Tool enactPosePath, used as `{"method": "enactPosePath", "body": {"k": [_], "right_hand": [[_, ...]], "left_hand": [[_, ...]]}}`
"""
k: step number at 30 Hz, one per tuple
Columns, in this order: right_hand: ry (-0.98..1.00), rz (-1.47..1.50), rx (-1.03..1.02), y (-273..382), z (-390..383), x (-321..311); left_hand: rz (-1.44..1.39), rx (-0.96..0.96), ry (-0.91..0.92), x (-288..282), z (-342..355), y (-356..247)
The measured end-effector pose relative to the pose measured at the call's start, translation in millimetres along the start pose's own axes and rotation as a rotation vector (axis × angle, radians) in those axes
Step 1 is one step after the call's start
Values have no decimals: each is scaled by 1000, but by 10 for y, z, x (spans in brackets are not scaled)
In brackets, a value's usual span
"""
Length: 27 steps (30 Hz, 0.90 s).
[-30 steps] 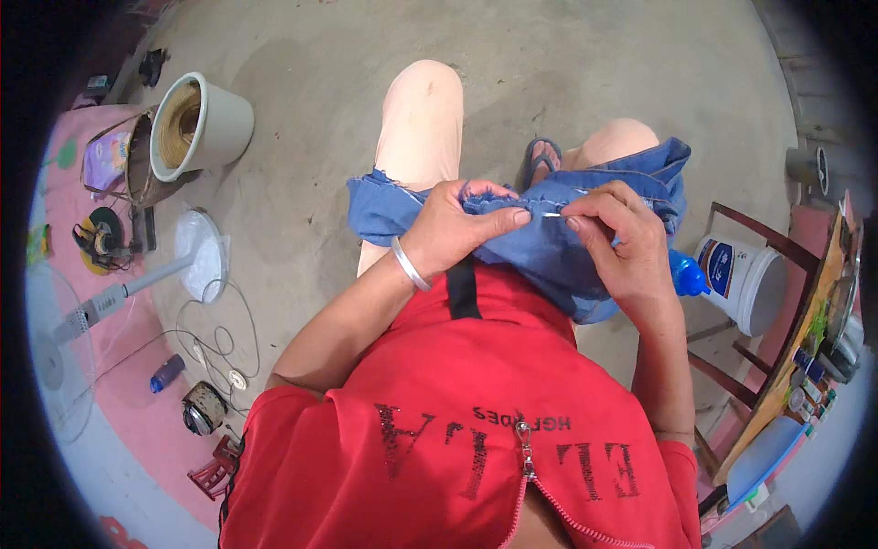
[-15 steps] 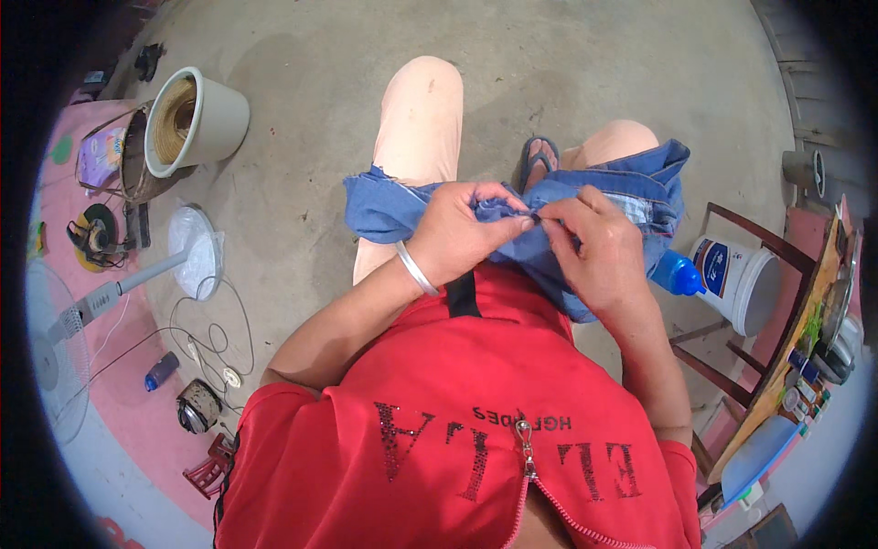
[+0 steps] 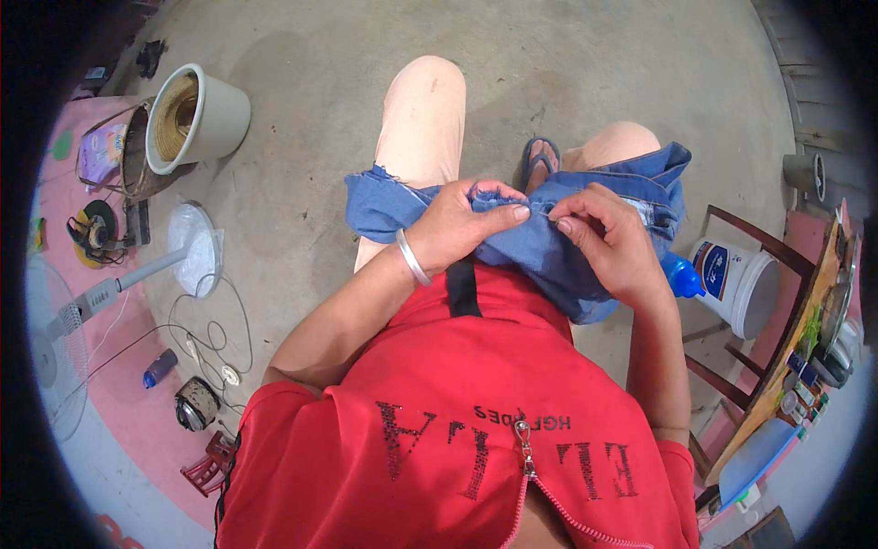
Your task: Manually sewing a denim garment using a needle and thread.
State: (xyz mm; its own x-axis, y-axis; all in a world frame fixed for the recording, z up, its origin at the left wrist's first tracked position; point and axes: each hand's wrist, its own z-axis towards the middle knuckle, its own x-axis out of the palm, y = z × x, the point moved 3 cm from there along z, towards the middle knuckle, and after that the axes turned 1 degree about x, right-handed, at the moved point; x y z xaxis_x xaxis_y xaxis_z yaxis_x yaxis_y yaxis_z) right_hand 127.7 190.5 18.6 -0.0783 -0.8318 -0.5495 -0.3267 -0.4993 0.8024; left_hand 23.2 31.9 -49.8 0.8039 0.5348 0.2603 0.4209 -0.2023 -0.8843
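We note a white plastic bucket point(image 3: 197, 114) on concrete far left. Left hand point(image 3: 462, 224) (silver bangle) closed, pinching crumpled blue denim garment point(image 3: 549, 247) lying across the lap. Right hand point(image 3: 608, 238) pinches its seam, fingertips nearly touching.

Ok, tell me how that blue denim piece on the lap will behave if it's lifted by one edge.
The denim garment will probably flop and hang: it already folds and drapes over the lap. It looks fairly heavy for cloth, given its thick seams. It seems unlikely to slip, since the left hand and right hand bunch it easily.
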Motion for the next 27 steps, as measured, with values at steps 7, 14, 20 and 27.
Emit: {"method": "enactPosePath", "body": {"k": [7,14,20,27], "right_hand": [[145,247,47,-124,49,41],[269,408,84,-202,69,81],[291,357,64,-186,99,73],[273,461,207,-239,117,134]], "left_hand": [[-209,-96,99,-25,-3,72],[-324,-131,163,-29,-2,120],[-337,-126,161,-20,-4,122],[-148,-81,44,24,11,44]]}}
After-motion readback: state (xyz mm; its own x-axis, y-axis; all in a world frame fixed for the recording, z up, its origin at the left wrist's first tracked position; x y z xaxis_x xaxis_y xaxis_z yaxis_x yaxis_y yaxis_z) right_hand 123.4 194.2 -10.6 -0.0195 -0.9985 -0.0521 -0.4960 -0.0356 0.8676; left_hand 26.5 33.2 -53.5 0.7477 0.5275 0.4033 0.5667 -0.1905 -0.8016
